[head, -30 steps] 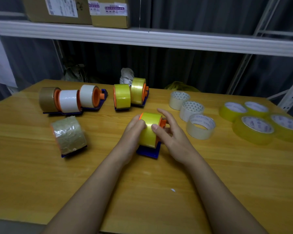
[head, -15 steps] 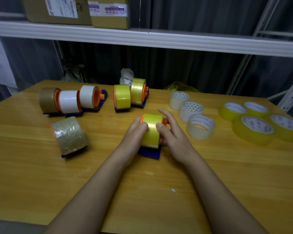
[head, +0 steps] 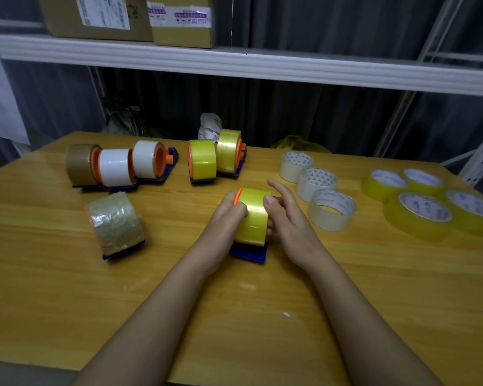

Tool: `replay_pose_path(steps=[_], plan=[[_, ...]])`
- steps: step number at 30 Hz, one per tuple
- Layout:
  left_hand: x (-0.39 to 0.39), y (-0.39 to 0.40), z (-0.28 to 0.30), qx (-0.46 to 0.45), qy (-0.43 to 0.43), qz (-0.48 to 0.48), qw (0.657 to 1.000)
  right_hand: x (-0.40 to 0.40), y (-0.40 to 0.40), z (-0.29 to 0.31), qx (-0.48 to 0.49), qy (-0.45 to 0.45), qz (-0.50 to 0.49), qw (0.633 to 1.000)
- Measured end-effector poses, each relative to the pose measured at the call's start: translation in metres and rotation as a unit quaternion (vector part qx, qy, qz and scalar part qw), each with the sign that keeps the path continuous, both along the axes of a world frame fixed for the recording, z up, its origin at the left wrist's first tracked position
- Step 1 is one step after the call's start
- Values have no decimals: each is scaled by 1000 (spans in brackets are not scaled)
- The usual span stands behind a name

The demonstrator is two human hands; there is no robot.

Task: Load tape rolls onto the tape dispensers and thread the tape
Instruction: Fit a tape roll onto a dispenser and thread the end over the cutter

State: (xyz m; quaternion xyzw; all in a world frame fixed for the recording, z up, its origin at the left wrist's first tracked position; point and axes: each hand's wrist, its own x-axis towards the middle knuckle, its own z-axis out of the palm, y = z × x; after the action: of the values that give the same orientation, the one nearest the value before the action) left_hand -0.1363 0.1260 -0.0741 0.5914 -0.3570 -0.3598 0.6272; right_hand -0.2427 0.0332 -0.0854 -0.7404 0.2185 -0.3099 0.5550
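Observation:
A yellow tape roll (head: pixel 253 215) sits on a blue tape dispenser (head: pixel 248 252) with an orange hub, at the middle of the wooden table (head: pixel 67 288). My left hand (head: pixel 226 218) grips the roll's left side, fingers curled on its face. My right hand (head: pixel 287 221) holds the right side, thumb pressed on the tape surface and index finger stretched out past the roll. The dispenser's far end is hidden behind the roll.
Loaded dispensers stand at the back: brown (head: pixel 80 162), two white (head: pixel 115 167) (head: pixel 148 158), two yellow (head: pixel 202 158) (head: pixel 229 154). A crinkled clear one (head: pixel 115 221) lies left. Loose white rolls (head: pixel 317 183) (head: pixel 332 210) and several yellow rolls (head: pixel 418 215) lie right. A shelf (head: pixel 234 65) runs overhead.
My right thumb has slid up and over onto the tape's face, and both hands have closed in tighter on the roll. The dispenser stays in place.

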Motion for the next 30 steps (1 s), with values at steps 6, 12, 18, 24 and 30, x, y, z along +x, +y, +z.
replay_pose_path(steps=[6, 12, 18, 24, 30], plan=[[1, -1, -1, 2, 2, 4, 1000, 0, -1, 0, -4, -3, -4, 1000], [2, -1, -4, -5, -6, -26, 1000, 0, -2, -1, 6, -13, -26, 1000], [7, -3, -11, 5, -25, -31, 999, -3, -7, -4, -154, -50, -83, 983], [6, -5, -10, -10, -19, -17, 1000, -5, -7, -1, -363, -49, -104, 925], [-2, -1, -4, -12, -89, 3, 996, -3, -10, -6, -396, -23, -134, 908]])
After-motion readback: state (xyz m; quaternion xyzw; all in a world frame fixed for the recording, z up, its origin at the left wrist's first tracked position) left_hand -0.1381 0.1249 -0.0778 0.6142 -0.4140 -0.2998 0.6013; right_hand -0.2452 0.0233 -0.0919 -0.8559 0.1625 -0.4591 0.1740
